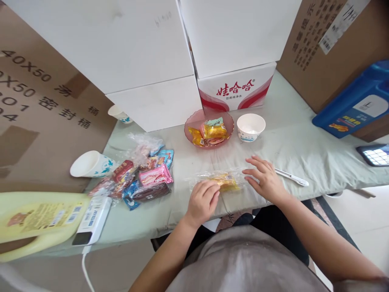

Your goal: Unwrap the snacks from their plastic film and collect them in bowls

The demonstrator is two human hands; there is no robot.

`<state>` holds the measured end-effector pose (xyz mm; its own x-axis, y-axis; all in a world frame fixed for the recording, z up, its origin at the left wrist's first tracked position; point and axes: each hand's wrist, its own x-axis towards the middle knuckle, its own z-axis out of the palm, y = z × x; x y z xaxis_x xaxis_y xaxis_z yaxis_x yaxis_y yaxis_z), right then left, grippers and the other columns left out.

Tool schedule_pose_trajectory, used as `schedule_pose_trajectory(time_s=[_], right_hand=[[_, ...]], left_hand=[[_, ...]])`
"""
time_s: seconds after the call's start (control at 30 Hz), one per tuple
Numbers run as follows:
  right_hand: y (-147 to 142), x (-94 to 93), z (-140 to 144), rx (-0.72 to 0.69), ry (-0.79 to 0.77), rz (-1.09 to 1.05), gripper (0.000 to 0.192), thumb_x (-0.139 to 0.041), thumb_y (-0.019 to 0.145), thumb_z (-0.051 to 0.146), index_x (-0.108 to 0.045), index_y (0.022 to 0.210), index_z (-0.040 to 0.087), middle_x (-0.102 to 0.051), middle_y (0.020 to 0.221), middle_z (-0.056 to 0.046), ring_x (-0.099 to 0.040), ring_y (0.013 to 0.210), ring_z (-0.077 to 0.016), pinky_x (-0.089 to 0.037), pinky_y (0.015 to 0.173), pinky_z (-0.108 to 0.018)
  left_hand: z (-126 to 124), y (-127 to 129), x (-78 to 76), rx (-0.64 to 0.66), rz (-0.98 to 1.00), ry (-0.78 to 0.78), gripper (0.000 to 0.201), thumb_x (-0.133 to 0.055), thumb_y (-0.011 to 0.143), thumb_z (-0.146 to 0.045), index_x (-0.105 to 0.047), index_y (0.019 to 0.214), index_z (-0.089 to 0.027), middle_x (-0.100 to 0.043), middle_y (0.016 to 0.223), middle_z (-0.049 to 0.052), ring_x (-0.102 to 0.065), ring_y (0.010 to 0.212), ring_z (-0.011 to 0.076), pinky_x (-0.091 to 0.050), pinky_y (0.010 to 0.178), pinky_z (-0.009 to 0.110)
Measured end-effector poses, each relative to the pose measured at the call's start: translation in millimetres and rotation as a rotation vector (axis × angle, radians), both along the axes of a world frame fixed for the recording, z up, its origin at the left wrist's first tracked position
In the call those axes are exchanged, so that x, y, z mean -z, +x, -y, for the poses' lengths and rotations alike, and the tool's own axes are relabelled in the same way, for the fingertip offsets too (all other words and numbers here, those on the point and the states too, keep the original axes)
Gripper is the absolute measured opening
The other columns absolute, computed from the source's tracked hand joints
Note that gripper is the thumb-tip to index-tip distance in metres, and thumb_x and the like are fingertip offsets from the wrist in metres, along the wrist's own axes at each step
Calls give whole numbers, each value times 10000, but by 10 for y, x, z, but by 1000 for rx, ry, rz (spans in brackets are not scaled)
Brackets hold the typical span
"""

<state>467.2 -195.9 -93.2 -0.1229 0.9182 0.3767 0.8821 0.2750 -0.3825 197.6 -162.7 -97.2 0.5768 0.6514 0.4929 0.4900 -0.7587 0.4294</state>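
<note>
In front of me a clear plastic bag [200,175] lies flat on the cloth, with a yellow-wrapped snack [228,181] inside it. My left hand [203,200] is closed at the bag's near left side, its fingers curled onto the plastic; the fingertips are partly hidden. By the bag's right end, my right hand [264,180] is open with its fingers spread and nothing in it. A slim white-handled tool [291,177] rests on the cloth just beyond that hand's wrist. Behind the bag stands a pink glass bowl [189,132] holding several wrapped snacks [214,129].
A paper cup [251,126] stands right of the bowl. To the left lie a pile of packaged snacks [154,175], a tipped paper cup [91,164], a power bank [94,217] and a yellow jug [39,219]. Boxes [237,87] wall the back; a blue bottle [355,105] and a phone [375,155] are right.
</note>
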Motion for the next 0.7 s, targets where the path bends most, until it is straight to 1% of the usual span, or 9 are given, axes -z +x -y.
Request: schedule_pose_trajectory(time_s=[0.1,0.2,0.27,0.37,0.4,0.47,0.57,0.63,0.7], right_hand=[[21,49,-279,129,14,-122,240,-441,949,285,-671,940,217,-702,956,-87,-631,963,-256,-494,870,-433],[-21,-28,-308,247,124,-163,222,-466,935,307,-655,973,198,-691,962,-106,-611,954,-268,-497,858,-434],[-121,-140,-191,121,134,-213,222,-469,944,310,-643,1028,201,-688,976,-100,-622,945,-242,-507,848,-398],[-302,-244,-7,-277,-50,-215,242,-428,971,280,-633,1088,227,-698,950,-60,-651,877,-182,-528,787,-319],[-342,-234,19,-351,-108,-189,256,-413,976,263,-632,1103,226,-700,971,-59,-653,897,-177,-530,795,-313],[-367,-139,4,-330,-147,-119,276,-411,974,238,-635,1132,201,-695,1068,-83,-631,1026,-204,-520,877,-356],[-296,99,-101,-161,-130,-6,287,-454,954,233,-644,1163,185,-654,1223,-109,-543,1205,-272,-457,992,-473],[-238,233,-151,-130,-131,51,287,-468,949,234,-647,1172,204,-636,1268,-90,-516,1239,-281,-431,1011,-493],[-205,307,-160,-118,-116,72,272,-462,955,234,-651,1150,212,-633,1274,-76,-510,1239,-270,-421,1011,-473]], left_hand=[[-136,88,24,-118,-155,-25,361,-514,929,-334,-559,1260,-196,-618,1250,142,-533,1222,310,-420,1019,522],[-160,77,43,-67,-242,-37,375,-591,890,-340,-570,1237,-199,-635,1224,127,-514,1242,334,-352,1069,588],[-88,56,36,-2,-248,-26,360,-625,862,-270,-576,1214,-206,-640,1207,113,-533,1214,317,-370,1070,570],[76,44,4,56,-259,5,361,-607,847,-173,-576,1205,-213,-619,1217,112,-534,1197,301,-433,1028,529],[127,44,-8,62,-274,9,353,-605,842,-161,-584,1190,-219,-614,1210,110,-535,1188,301,-443,1017,528],[213,45,-29,79,-306,1,330,-618,828,-156,-602,1149,-232,-616,1173,99,-546,1155,300,-453,1001,530],[286,31,-33,130,-305,-16,311,-634,819,-157,-611,1119,-235,-620,1132,84,-558,1123,282,-486,967,484],[289,8,-19,139,-288,2,310,-618,835,-153,-605,1135,-230,-623,1114,83,-572,1086,261,-510,926,434],[249,-21,-9,84,-270,65,316,-592,856,-149,-597,1163,-225,-629,1082,84,-591,1023,246,-515,895,412]])
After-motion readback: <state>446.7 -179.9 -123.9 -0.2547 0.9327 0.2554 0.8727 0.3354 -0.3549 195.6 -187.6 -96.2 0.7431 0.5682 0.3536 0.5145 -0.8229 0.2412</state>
